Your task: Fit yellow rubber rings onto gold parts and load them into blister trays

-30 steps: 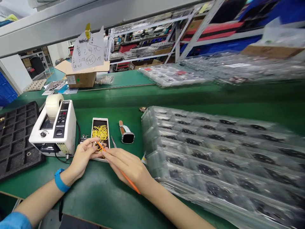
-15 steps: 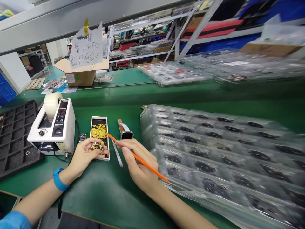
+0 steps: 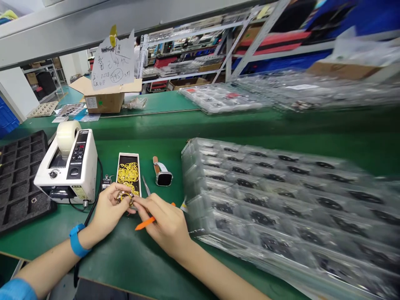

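My left hand is closed on a small round part with a dark and gold rim, held over the near end of a white box. Thin yellow rings lie loosely piled inside that box. My right hand has an orange pointed stick tucked across its fingers, the point facing left and toward me. The right thumb and forefinger meet the right edge of the round part; what they do there is too small to make out. Metal tweezers lie beside the box, partly behind my right hand.
Left stands a white tape dispenser, with a black foam tray beyond it. A small counter sits by the box. Right of the tweezers lies a smartwatch. Stacked clear plastic trays fill the right side. Behind is a cardboard box.
My right hand has moved left and down from the yellow rings to the round part. The orange stick has swung round within that hand. My left hand still holds the part.
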A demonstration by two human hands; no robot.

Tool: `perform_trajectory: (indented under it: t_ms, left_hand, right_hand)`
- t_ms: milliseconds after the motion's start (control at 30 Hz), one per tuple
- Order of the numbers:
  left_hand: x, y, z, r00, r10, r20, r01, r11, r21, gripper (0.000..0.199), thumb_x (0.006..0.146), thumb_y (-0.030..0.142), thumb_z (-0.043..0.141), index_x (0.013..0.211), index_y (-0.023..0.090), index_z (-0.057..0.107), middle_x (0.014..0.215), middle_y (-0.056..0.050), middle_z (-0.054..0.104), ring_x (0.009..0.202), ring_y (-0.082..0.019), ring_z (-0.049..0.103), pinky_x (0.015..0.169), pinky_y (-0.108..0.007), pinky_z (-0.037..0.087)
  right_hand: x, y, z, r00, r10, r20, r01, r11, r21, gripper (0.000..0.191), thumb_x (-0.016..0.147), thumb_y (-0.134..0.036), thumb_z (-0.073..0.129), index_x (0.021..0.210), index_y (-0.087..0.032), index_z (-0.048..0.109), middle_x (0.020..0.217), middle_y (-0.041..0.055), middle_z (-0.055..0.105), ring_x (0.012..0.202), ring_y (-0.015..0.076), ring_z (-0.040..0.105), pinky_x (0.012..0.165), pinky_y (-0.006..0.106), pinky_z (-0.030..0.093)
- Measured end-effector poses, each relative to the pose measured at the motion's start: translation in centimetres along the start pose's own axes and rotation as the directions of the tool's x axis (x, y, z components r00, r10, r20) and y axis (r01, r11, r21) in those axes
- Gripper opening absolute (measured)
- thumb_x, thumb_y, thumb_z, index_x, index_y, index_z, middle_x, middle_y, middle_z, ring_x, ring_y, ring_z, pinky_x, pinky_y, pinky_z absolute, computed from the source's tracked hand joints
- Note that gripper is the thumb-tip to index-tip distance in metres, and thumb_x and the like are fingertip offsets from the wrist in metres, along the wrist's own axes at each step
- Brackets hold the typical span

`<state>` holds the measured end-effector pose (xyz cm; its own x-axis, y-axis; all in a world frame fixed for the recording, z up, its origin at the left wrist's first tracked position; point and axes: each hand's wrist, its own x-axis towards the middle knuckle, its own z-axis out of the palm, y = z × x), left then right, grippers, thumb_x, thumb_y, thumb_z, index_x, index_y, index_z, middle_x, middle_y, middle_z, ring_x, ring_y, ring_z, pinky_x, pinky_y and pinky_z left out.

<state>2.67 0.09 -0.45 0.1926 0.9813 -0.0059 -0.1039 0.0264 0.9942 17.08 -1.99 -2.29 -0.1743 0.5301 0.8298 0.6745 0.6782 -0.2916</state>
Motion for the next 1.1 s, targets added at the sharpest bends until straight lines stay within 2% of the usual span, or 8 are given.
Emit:
perform_trajectory:
  t_ms: [200,533,633,733,833,900,1000,1100]
  left_hand:
    - [-1.0,-0.6,0.5,0.993,0.086,0.084,-0.100,0.979,0.175,0.036,0.071,0.008,0.056,0.106,0.018,0.051,0.094,-0.003,0.064,0.087,-0.013,0.064,0.069,-0.017,0.052]
    - [-1.5,-0.9,0.4,0.948,0.192,0.253,-0.287,0.857,0.428,0.042,0.078,0.006,0.044,0.118,0.018,0.047,0.105,-0.007,0.065,0.088,-0.014,0.066,0.078,-0.024,0.053]
    - [-0.9,-0.9,0.0,0.966,0.173,0.194,-0.249,0.836,0.489,0.041,0.078,0.007,0.046,0.117,0.017,0.047,0.104,-0.008,0.065,0.086,-0.016,0.066,0.077,-0.027,0.053]
    - [0.0,-0.8,-0.8,0.984,0.165,0.060,-0.173,0.850,0.497,0.040,0.078,0.009,0.047,0.118,0.016,0.047,0.104,-0.009,0.066,0.088,-0.017,0.066,0.077,-0.027,0.053]
    - [0.7,-0.6,-1.5,0.983,0.179,-0.048,-0.140,0.886,0.442,0.038,0.080,0.012,0.049,0.117,0.017,0.046,0.109,-0.010,0.064,0.096,-0.018,0.065,0.077,-0.025,0.052]
    - [1.0,-0.5,-1.7,0.978,0.191,-0.085,-0.141,0.900,0.412,0.035,0.081,0.016,0.050,0.116,0.017,0.046,0.114,-0.011,0.063,0.099,-0.018,0.064,0.077,-0.025,0.052]
    - [1.0,-0.5,-1.7,0.977,0.193,-0.086,-0.143,0.905,0.399,0.034,0.083,0.020,0.051,0.116,0.018,0.047,0.118,-0.012,0.062,0.099,-0.019,0.065,0.078,-0.027,0.053]
    - [0.9,-0.8,-1.8,0.976,0.209,-0.066,-0.168,0.906,0.390,0.034,0.083,0.023,0.053,0.116,0.018,0.048,0.117,-0.012,0.063,0.101,-0.020,0.064,0.083,-0.030,0.053]
  right_hand:
    - [-0.2,0.2,0.6,0.991,0.132,-0.012,-0.132,0.991,0.025,0.008,0.087,-0.012,0.055,0.085,-0.015,0.062,0.071,0.0038,0.065,0.062,0.0126,0.061,0.055,0.021,0.045]
    - [0.2,0.3,0.5,0.933,0.335,0.135,-0.355,0.919,0.171,0.012,0.078,-0.012,0.052,0.069,-0.018,0.058,0.063,-0.0015,0.058,0.056,0.0098,0.054,0.050,0.019,0.040]
    - [0.7,0.3,0.0,0.900,0.380,0.214,-0.432,0.839,0.329,0.013,0.076,-0.016,0.052,0.063,-0.019,0.055,0.058,-0.0031,0.053,0.051,0.0082,0.047,0.048,0.018,0.037]
    - [1.1,0.5,-0.3,0.805,0.509,0.305,-0.594,0.694,0.406,0.015,0.076,-0.023,0.051,0.062,-0.019,0.051,0.054,-0.0051,0.045,0.044,0.0070,0.036,0.042,0.019,0.030]
    - [0.9,1.2,0.0,0.694,0.605,0.391,-0.718,0.617,0.320,0.018,0.078,-0.030,0.049,0.064,-0.020,0.047,0.053,-0.0056,0.041,0.046,0.0084,0.036,0.045,0.020,0.030]
    - [0.7,1.7,0.6,0.653,0.600,0.462,-0.720,0.681,0.133,0.018,0.080,-0.029,0.049,0.064,-0.021,0.045,0.054,-0.0046,0.044,0.049,0.0105,0.042,0.049,0.022,0.032]
    - [0.4,2.0,1.3,0.627,0.564,0.537,-0.606,0.786,-0.118,0.011,0.078,-0.016,0.048,0.068,-0.020,0.045,0.062,-0.0009,0.054,0.056,0.0141,0.051,0.054,0.024,0.034]
    - [0.4,1.0,0.9,0.633,0.570,0.525,-0.566,0.802,-0.188,0.011,0.075,-0.009,0.046,0.079,-0.019,0.050,0.073,0.0025,0.061,0.063,0.0162,0.057,0.058,0.026,0.037]
